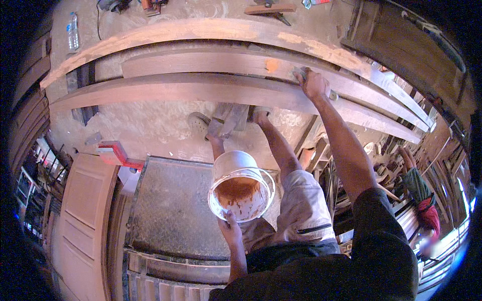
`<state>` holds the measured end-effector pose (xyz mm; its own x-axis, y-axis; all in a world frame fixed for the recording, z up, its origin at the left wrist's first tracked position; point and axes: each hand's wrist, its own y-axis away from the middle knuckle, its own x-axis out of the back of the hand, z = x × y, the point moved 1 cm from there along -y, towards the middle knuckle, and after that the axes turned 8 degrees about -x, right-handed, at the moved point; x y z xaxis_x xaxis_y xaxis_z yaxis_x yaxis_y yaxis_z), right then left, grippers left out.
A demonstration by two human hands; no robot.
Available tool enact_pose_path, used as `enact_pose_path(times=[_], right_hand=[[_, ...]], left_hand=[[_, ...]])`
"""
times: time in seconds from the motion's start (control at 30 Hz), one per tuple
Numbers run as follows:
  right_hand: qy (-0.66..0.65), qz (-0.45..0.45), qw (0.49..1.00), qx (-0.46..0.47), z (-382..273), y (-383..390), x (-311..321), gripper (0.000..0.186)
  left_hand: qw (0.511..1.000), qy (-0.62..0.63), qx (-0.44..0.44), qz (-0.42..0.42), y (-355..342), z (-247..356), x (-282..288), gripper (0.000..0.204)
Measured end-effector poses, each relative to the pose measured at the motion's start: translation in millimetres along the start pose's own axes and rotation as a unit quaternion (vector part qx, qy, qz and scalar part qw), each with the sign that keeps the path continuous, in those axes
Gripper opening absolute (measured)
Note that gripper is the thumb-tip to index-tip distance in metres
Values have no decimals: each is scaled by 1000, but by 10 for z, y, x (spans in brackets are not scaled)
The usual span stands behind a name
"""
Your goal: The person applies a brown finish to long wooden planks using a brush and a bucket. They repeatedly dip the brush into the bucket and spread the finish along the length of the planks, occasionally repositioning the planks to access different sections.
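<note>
My left hand point(231, 232) grips the near rim of a white plastic bucket point(234, 161), tilted so its mouth faces me. Orange-brown paste point(240, 188) coats the inside, and a wire handle hangs at the right. Out over the timber, my right hand point(315, 85) is closed around a putty knife point(298, 75), mostly covered by my fingers. Its blade end is at the middle wooden beam point(201, 63), just right of a dab of orange filler point(271, 65). A nearer beam point(175, 88) and a farther, paler-patched beam point(191, 31) run alongside.
A panelled door point(83, 220) leans at the left, near a red object point(114, 153). A dark flat board point(175, 205) lies left of my legs. Plastic bottles point(73, 32) stand at the far left. Another person point(424, 200) is among stacked timber on the right.
</note>
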<state>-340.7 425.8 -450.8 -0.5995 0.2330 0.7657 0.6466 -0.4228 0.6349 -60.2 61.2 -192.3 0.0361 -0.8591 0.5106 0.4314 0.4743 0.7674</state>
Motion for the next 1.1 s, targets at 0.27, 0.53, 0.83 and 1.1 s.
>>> enact_pose_path(times=[0.27, 0.53, 0.83, 1.1], right_hand=[[3, -54, 982, 183, -564, 352, 75, 58], [63, -92, 988, 111, -680, 244, -38, 55], [-148, 5, 987, 58, -488, 461, -396, 55], [-407, 136, 894, -131, -1522, 669, -603, 57]], left_hand=[[998, 43, -15, 34, 10, -88, -44, 44], [994, 57, 76, 50, 97, 50, 26, 46], [998, 28, 22, 56, 91, -331, 95, 47], [993, 38, 93, 54, 15, -106, 143, 46]])
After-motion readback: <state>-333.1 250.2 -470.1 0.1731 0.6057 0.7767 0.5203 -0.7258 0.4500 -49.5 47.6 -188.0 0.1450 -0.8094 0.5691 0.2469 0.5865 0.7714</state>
